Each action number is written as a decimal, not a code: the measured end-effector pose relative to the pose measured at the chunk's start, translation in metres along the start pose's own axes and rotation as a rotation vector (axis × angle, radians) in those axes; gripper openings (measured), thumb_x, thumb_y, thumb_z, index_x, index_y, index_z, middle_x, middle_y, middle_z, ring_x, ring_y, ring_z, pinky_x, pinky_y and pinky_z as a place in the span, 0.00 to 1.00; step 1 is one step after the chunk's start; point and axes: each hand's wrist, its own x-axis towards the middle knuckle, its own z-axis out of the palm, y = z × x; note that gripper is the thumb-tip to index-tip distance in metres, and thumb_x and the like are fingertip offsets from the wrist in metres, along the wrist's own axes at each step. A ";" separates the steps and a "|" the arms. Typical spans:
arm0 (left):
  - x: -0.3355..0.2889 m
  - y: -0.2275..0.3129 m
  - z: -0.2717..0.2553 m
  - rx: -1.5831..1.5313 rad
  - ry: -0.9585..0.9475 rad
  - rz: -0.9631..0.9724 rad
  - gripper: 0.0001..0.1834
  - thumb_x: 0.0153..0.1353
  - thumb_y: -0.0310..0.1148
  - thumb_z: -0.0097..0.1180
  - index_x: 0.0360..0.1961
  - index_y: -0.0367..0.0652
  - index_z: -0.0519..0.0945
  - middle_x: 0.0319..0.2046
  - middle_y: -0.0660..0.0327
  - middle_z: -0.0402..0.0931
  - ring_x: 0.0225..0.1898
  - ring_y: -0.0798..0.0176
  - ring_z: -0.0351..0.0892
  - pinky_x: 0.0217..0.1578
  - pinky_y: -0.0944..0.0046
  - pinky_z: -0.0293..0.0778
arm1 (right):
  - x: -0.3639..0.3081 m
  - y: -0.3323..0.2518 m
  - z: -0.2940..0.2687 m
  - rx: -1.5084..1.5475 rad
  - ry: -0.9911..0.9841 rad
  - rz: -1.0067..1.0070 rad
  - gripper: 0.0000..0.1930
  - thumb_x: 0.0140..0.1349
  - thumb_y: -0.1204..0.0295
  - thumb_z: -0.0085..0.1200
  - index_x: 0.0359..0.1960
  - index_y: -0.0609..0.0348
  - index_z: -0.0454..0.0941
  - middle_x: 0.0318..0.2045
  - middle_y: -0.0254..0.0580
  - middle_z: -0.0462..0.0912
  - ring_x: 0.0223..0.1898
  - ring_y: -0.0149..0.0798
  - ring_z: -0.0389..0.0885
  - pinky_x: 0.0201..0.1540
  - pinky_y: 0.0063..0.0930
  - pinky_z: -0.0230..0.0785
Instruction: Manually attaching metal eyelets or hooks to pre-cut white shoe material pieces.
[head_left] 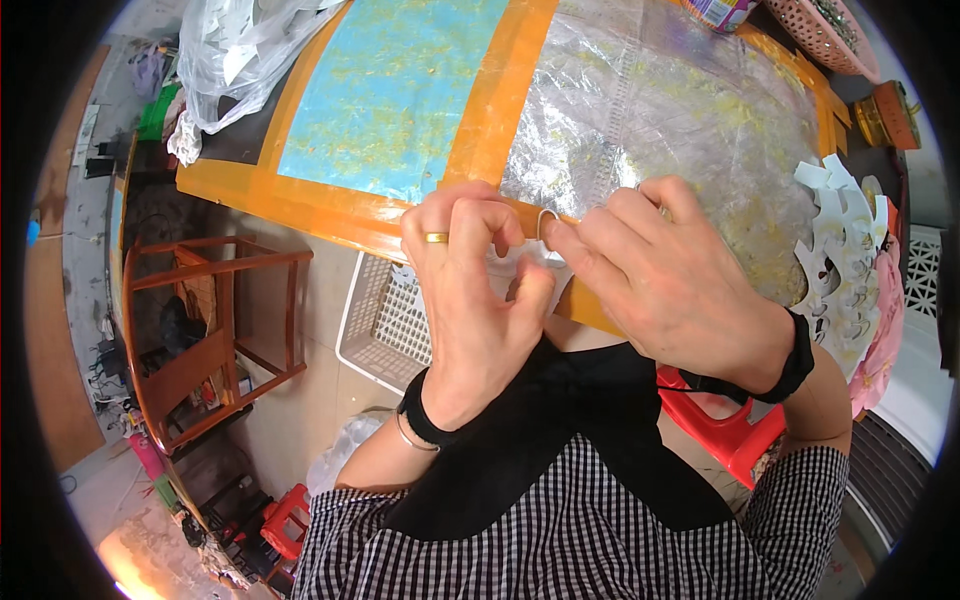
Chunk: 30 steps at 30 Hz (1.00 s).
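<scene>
Both hands are close together over the near edge of the table (225,181). My right hand (665,270) is closed, its thumb and index finger pinching a thin, pale wire-like loop (547,222). Just below the loop shows a small whitish, partly clear piece (543,255); whether the two are joined I cannot tell. My left hand (465,290), with a gold ring on one finger, has its fingers curled and its thumb bent in beside that piece. What its fingertips grip is hidden or too small to name. Black bands circle both wrists.
Clear plastic sheeting (690,150) and a blue panel (390,90) edged with orange tape cover the table. White cut-out sheets (840,260) lie at the right, a pink basket (830,35) behind. A plastic bag (240,60), white crate (362,340) and wooden chair (215,265) are left.
</scene>
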 end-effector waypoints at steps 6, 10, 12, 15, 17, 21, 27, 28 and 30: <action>-0.004 -0.002 0.000 -0.002 -0.056 0.085 0.12 0.43 0.20 0.57 0.30 0.46 0.73 0.32 0.64 0.75 0.45 0.54 0.68 0.51 0.54 0.58 | -0.002 0.001 0.001 -0.022 -0.003 -0.021 0.10 0.49 0.68 0.57 0.32 0.59 0.78 0.32 0.33 0.71 0.39 0.34 0.70 0.44 0.28 0.62; -0.007 -0.004 0.000 0.087 -0.015 0.131 0.11 0.44 0.23 0.58 0.31 0.47 0.76 0.33 0.64 0.76 0.49 0.54 0.70 0.51 0.52 0.58 | -0.003 0.003 0.002 -0.060 0.008 -0.043 0.10 0.50 0.68 0.57 0.33 0.59 0.78 0.32 0.32 0.72 0.39 0.33 0.71 0.44 0.28 0.62; -0.010 -0.007 -0.001 0.129 0.012 0.165 0.11 0.45 0.24 0.59 0.32 0.47 0.76 0.33 0.65 0.77 0.50 0.55 0.71 0.52 0.51 0.57 | -0.004 0.003 0.002 -0.024 0.025 -0.033 0.11 0.52 0.69 0.56 0.36 0.59 0.79 0.32 0.32 0.73 0.39 0.33 0.72 0.44 0.28 0.62; -0.012 -0.013 -0.005 0.191 0.027 0.277 0.12 0.45 0.25 0.60 0.33 0.48 0.77 0.35 0.65 0.78 0.52 0.55 0.72 0.56 0.48 0.57 | -0.003 0.004 -0.001 0.067 0.045 -0.025 0.15 0.54 0.70 0.55 0.44 0.59 0.78 0.32 0.33 0.74 0.38 0.34 0.73 0.44 0.28 0.62; -0.013 -0.018 -0.009 0.282 -0.011 0.402 0.15 0.46 0.26 0.60 0.39 0.48 0.79 0.36 0.66 0.78 0.53 0.56 0.72 0.64 0.45 0.53 | -0.004 0.009 -0.001 0.114 0.033 -0.021 0.17 0.53 0.72 0.56 0.47 0.59 0.77 0.31 0.34 0.74 0.38 0.36 0.73 0.43 0.29 0.63; -0.011 -0.016 -0.018 0.300 -0.059 0.435 0.19 0.46 0.28 0.61 0.44 0.52 0.82 0.37 0.68 0.78 0.53 0.57 0.72 0.69 0.42 0.47 | -0.005 0.011 -0.009 0.243 0.043 0.074 0.23 0.51 0.78 0.57 0.52 0.60 0.74 0.31 0.39 0.74 0.38 0.42 0.74 0.41 0.32 0.65; -0.008 -0.008 -0.025 0.387 -0.200 0.502 0.24 0.50 0.29 0.61 0.50 0.62 0.85 0.39 0.72 0.76 0.54 0.60 0.71 0.70 0.41 0.45 | -0.005 0.014 -0.005 0.310 0.074 0.074 0.24 0.49 0.84 0.55 0.52 0.60 0.75 0.33 0.43 0.74 0.39 0.46 0.74 0.42 0.38 0.67; -0.010 -0.008 -0.025 0.396 -0.203 0.504 0.22 0.50 0.30 0.62 0.49 0.62 0.85 0.38 0.72 0.75 0.53 0.61 0.72 0.70 0.41 0.46 | -0.005 0.014 -0.006 0.307 0.073 0.071 0.24 0.49 0.84 0.55 0.52 0.60 0.75 0.33 0.43 0.74 0.39 0.46 0.74 0.42 0.38 0.67; -0.010 -0.009 -0.023 0.404 -0.202 0.505 0.21 0.50 0.32 0.64 0.48 0.62 0.85 0.37 0.72 0.75 0.53 0.62 0.72 0.70 0.41 0.46 | -0.005 0.014 -0.007 0.359 0.056 0.142 0.22 0.52 0.84 0.55 0.51 0.59 0.76 0.35 0.45 0.75 0.41 0.47 0.75 0.45 0.38 0.68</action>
